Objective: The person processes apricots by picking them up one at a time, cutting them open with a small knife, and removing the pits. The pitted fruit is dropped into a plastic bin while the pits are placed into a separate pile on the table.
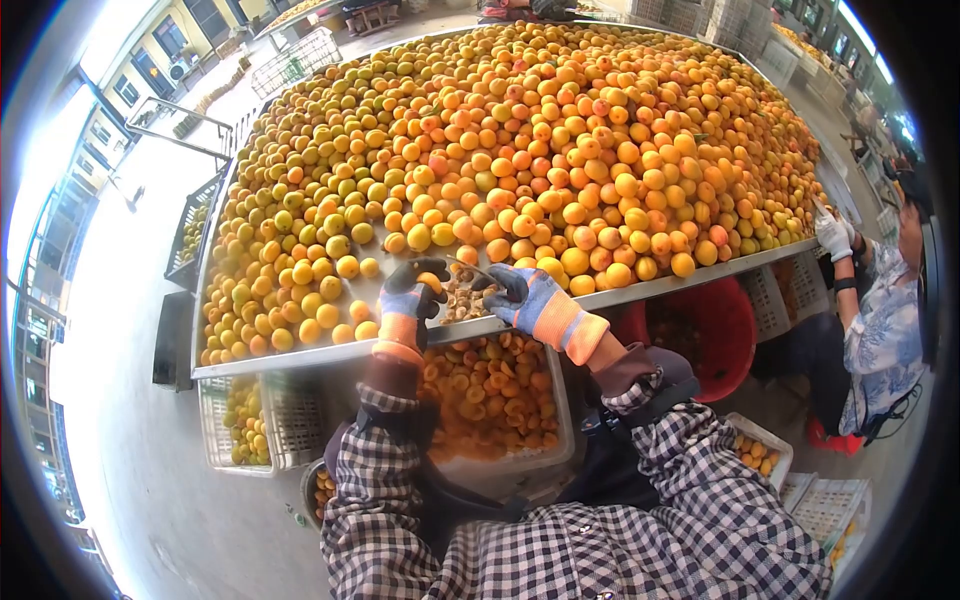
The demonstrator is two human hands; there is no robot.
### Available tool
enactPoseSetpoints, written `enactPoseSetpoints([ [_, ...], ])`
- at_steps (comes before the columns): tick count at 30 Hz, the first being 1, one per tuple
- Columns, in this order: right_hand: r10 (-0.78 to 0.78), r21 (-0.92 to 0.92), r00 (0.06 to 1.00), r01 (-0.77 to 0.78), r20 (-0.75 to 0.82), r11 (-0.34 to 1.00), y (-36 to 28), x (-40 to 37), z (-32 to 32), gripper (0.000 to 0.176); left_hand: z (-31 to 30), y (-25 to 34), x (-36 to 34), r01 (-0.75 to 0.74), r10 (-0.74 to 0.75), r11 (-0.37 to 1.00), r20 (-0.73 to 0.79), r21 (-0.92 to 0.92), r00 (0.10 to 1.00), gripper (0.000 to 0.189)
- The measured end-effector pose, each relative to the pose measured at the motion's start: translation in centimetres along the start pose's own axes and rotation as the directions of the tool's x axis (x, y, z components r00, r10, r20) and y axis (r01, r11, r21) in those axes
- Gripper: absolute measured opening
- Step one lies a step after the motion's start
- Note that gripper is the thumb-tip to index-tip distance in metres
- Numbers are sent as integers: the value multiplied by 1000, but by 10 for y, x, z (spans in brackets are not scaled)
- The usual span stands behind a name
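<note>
Orange and yellow-green apricots point(560, 140) are heaped on a metal-edged table point(290, 360). At its near edge my left hand point(413, 298), in a grey and orange glove, is closed around an apricot point(430, 282). Close to its right, my right hand point(535, 303), in a similar glove, has its fingers curled round a thin tool point(468, 266) that points toward the left hand. A small pile of brown pits point(462, 304) lies between the hands. Below the edge, a white crate point(568, 410) holds halved apricots point(490, 390).
A red tub point(738, 340) stands under the table to the right. Crates of apricots point(247, 420) sit at lower left, others point(757, 450) at lower right. At the right edge a co-worker point(885, 310) in white gloves reaches toward the table.
</note>
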State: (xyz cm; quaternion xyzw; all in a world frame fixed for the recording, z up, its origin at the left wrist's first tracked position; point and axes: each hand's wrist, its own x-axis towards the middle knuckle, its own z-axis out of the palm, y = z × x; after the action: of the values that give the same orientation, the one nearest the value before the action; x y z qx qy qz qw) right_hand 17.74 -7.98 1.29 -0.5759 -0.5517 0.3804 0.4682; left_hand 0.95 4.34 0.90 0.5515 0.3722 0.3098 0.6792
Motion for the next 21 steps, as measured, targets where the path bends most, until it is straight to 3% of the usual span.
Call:
enactPoseSetpoints([
  [2, 11, 53, 995, -6, -95, 999, -7, 2, 0, 26, 2, 1, 0, 2, 0, 998, -28, 56, 1000, 22],
  [5, 9, 69, 994, -1, -113, 998, -7, 7, -3, 24, 2, 6, -1, -27, 27, 996, -6, 88, 1000, 23],
  [7, -42, 117, 984, 63, -172, 991, -3, 11, -4, 22, 1, 3, 3, -209, 210, 954, 20, 213, 978, 25],
  [8, -39, 116, 984, 60, -174, 991, -1, 12, -6, 22, 0, 2, 4, -208, 208, 955, 23, 211, 978, 25],
  [10, 49, 60, 979, -38, -196, 997, 1, 15, -12, 19, 3, 4, 6, -206, 199, 939, 55, 277, 978, 28],
  [14, 113, -87, 967, -136, -229, 987, 7, 27, -16, 15, -5, -13, 21, -162, 158, 933, 40, 323, 987, 31],
  [15, 126, -229, 969, -175, -214, 958, 13, 35, -17, 21, -6, -15, 21, -193, 183, 934, 60, 301, 981, 29],
  [16, 123, -230, 969, -172, -213, 958, -3, 37, -16, 21, -6, -16, 21, -223, 209, 934, 79, 280, 975, 28],
  [18, 144, -469, 950, -264, -275, 843, -31, 44, -12, 29, -4, -21, 25, -232, 234, 899, 40, 372, 971, 25],
  [19, 89, -593, 961, -233, -262, 771, -27, 57, -8, 33, -4, -26, 28, -233, 261, 856, 3, 461, 965, 22],
  [21, 143, -682, 964, -259, -223, 684, -19, 71, -3, 32, -8, -47, 42, -256, 310, 819, -22, 514, 950, 18],
])
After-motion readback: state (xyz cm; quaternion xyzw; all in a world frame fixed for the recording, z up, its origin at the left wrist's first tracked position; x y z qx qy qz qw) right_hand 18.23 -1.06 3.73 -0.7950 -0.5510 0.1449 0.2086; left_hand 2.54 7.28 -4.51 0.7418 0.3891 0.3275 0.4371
